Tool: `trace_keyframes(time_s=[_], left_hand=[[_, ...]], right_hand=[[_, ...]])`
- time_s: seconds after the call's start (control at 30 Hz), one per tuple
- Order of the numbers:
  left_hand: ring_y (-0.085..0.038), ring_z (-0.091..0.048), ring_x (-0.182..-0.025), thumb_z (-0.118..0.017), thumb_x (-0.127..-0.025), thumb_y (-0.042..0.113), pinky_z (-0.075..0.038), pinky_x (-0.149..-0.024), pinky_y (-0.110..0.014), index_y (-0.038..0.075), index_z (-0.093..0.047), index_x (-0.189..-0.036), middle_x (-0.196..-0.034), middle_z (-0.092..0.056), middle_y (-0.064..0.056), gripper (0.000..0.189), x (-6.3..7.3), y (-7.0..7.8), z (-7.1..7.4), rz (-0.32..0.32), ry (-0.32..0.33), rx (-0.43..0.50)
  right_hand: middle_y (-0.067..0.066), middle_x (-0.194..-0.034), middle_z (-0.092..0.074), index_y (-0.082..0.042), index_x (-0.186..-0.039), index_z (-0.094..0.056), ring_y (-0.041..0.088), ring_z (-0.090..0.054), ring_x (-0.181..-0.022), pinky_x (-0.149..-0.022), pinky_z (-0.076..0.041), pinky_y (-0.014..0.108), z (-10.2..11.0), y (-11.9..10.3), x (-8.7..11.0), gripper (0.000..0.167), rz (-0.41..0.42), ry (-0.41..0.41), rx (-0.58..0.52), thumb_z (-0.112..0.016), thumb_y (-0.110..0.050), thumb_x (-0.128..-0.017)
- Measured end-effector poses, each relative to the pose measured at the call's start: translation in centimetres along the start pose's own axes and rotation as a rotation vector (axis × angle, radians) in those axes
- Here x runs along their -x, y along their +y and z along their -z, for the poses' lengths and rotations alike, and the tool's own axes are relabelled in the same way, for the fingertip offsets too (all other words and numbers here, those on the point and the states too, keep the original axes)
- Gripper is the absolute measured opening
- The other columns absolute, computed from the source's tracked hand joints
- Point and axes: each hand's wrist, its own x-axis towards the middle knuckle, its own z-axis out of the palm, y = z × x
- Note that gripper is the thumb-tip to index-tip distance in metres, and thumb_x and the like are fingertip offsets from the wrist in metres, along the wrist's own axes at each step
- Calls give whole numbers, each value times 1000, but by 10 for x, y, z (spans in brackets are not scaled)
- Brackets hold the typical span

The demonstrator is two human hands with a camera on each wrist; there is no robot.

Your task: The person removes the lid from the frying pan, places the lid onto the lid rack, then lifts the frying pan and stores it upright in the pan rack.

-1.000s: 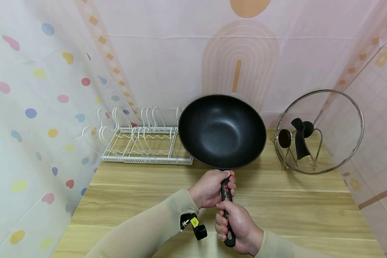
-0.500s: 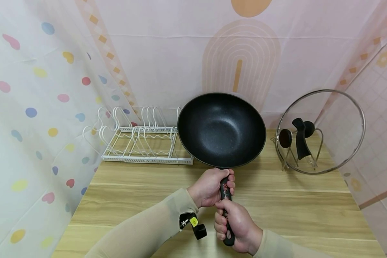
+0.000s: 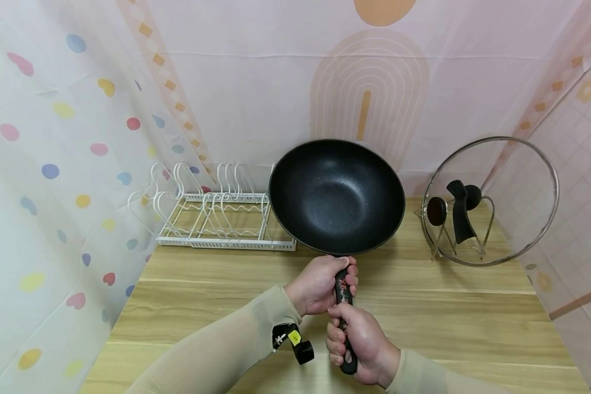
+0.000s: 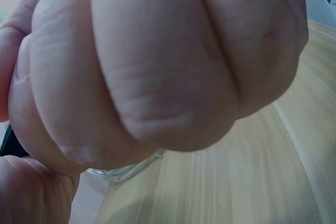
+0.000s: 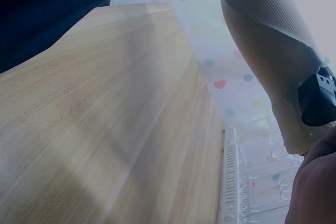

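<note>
A black wok [image 3: 336, 197] is held up in the middle of the head view, its hollow inside facing me. My left hand [image 3: 320, 284] grips the top of its dark handle [image 3: 343, 293], close under the pan. Lower down, my right hand [image 3: 359, 342] wraps round the same handle, and the handle's end shows below the fingers. In the left wrist view the curled fingers [image 4: 157, 66] of my left hand fill the upper part. Only a bit of a hand [image 5: 317, 187] shows at the lower right of the right wrist view.
A white wire rack [image 3: 226, 244] stands left of the wok on the wooden table [image 3: 448, 328]. On the right, a glass lid [image 3: 555, 191] with a metal rim leans in a small wire stand [image 3: 490, 219]. A patterned curtain [image 3: 256, 98] hangs behind.
The wok has shifted very slightly up and left in the head view, both hands moving with it on the handle. The rack and lid stay put.
</note>
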Motion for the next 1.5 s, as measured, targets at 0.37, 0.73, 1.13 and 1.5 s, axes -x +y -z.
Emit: trace_keyframes(time_s=[0.37, 0.73, 1.13, 1.5], left_hand=[[-4, -47, -65, -30, -114, 17, -48, -64, -17, 13, -46, -103, -76, -46, 8, 20, 2, 4, 1, -4, -5, -8], [-4, -47, -65, -31, -115, 17, -48, -64, -17, 14, -47, -102, -76, -46, 8, 21, 4, 8, 1, -10, -6, -16], [-4, -46, -64, -31, -114, 16, -47, -63, -16, 13, -46, -102, -76, -46, 8, 20, 4, 10, -1, -24, 6, -24], [-4, -46, -64, -31, -114, 16, -47, -63, -16, 13, -46, -101, -75, -45, 8, 21, 4, 12, -2, -43, 7, -36]], right_hand=[[-13, -55, -38, -23, -76, -38, 3, -38, -47, -47, -40, 16, -3, -3, -1, 25, 6, 3, 9, -39, -22, -101], [-14, -55, -37, -23, -77, -38, 3, -38, -46, -47, -40, 17, -5, -4, -2, 24, 11, 4, 12, -38, -21, -101], [-14, -54, -38, -23, -76, -38, 3, -39, -46, -47, -40, 17, -7, -6, -2, 25, 14, -4, 12, -38, -21, -101], [-14, -54, -39, -22, -76, -38, 3, -39, -45, -46, -40, 17, -11, -8, -3, 25, 26, -7, 8, -40, -21, -101]])
